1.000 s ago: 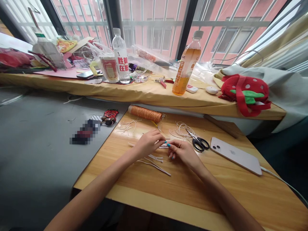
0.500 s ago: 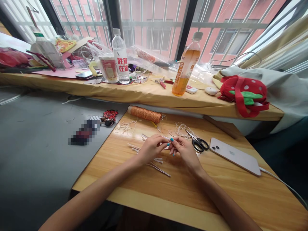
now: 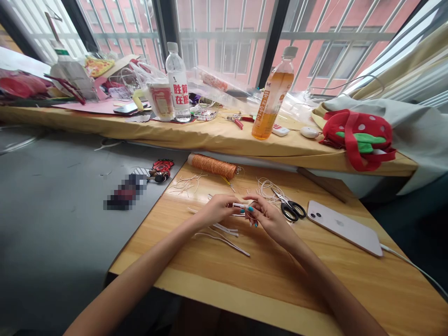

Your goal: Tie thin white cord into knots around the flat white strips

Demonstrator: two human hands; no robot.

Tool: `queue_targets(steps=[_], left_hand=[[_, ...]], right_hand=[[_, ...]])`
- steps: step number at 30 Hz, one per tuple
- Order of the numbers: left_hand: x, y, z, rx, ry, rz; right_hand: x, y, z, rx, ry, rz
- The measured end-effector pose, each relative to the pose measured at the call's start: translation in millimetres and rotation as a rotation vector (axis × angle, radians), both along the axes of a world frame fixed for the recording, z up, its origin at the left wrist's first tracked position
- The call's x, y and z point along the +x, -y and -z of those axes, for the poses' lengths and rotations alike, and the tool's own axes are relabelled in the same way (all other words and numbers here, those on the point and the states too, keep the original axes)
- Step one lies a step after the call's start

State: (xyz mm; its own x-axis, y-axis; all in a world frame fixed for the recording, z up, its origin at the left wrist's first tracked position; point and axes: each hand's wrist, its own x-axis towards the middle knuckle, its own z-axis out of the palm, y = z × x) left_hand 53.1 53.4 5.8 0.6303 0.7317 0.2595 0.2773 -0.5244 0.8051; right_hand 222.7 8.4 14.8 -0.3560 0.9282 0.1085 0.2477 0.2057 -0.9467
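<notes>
The left hand (image 3: 214,212) and right hand (image 3: 269,218) meet fingertip to fingertip just above the worktop (image 3: 287,280), both closed in a pinch on one short pale strip (image 3: 239,206). The strip lies between them with its long axis running left to right, roughly level, each hand holding an end, so neither is nearer than the other; the gap between the two pinches is small. Whether a thin cord is also caught in the pinch is too fine to tell. Directly below the hands, more pale strips (image 3: 224,235) lie flat on the wood, slanting down toward the right. Just beyond the right hand sit the scissors (image 3: 292,208) beside a loose coil of cord (image 3: 265,186), with the phone (image 3: 345,227) further right. The orange thread spool (image 3: 212,165) lies behind the hands, near the worktop's far edge.
</notes>
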Motion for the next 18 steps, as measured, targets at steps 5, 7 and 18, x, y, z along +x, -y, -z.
queue_targets(steps=[5,7,18], left_hand=[[-5.3,-6.0,3.4,0.185,-0.029,-0.006],[-7.4,-8.7,6.3,0.32,-0.063,-0.015],[-4.3,15.5,-6.6,1.051,-0.542,-0.058]], right_hand=[[0.3,3.2,-1.1,0.079,0.222,-0.051],[0.7,3.7,0.0,0.126,0.325,-0.05],[-3.9,7.6,10.3,0.326,0.679,0.071]])
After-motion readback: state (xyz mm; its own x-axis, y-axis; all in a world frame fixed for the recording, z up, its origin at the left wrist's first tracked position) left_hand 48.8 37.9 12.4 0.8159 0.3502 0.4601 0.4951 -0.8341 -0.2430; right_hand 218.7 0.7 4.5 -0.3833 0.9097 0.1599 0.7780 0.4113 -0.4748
